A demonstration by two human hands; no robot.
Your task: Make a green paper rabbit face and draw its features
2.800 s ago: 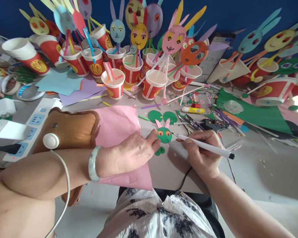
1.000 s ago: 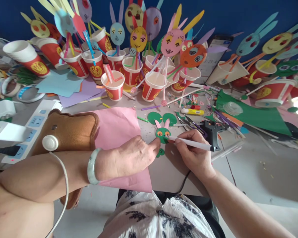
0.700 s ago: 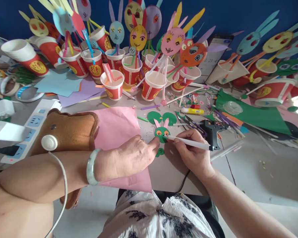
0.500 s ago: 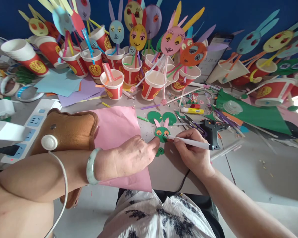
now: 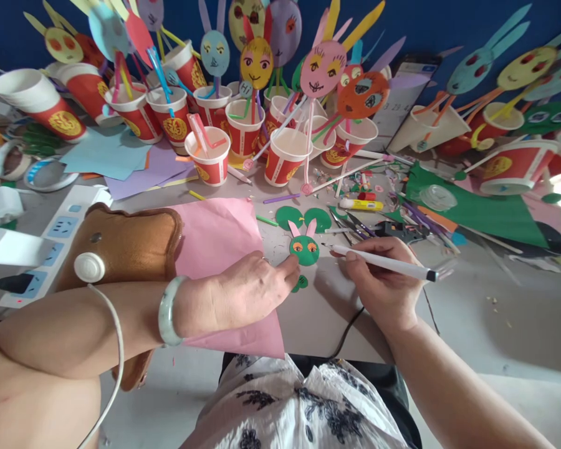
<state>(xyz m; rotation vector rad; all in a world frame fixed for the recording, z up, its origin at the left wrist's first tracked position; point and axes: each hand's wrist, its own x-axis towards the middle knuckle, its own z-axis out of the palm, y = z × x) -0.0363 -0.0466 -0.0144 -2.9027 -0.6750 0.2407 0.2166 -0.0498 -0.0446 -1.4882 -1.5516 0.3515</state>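
A round green paper rabbit face point(image 5: 305, 254) lies flat on the grey table point(image 5: 330, 346). It has pink ears and orange eyes with dark marks. My left hand point(image 5: 245, 293) comes in from the left, its bent fingertips holding the face down at the lower left edge. Between the fingers of my right hand point(image 5: 390, 293) is a white marker pen point(image 5: 388, 262) with a dark end. Its tip points left and hovers beside the face, apart from it. Below the face lies a small green paper piece point(image 5: 301, 284) with faint marks, partly by my left fingers.
Pink paper point(image 5: 219, 234) lies under my left arm. Left are a brown warmer pad point(image 5: 131, 240) with a white cable and a power strip point(image 5: 70, 215). Red-and-white paper cups point(image 5: 287, 162) with paper faces on straws line the back. Scissors point(image 5: 350, 224) and a glue stick point(image 5: 362, 204) lie right.
My right hand has drawn the marker pen back to the right, off the green face. My left fingers stay at the face's edge. The view has shifted slightly.
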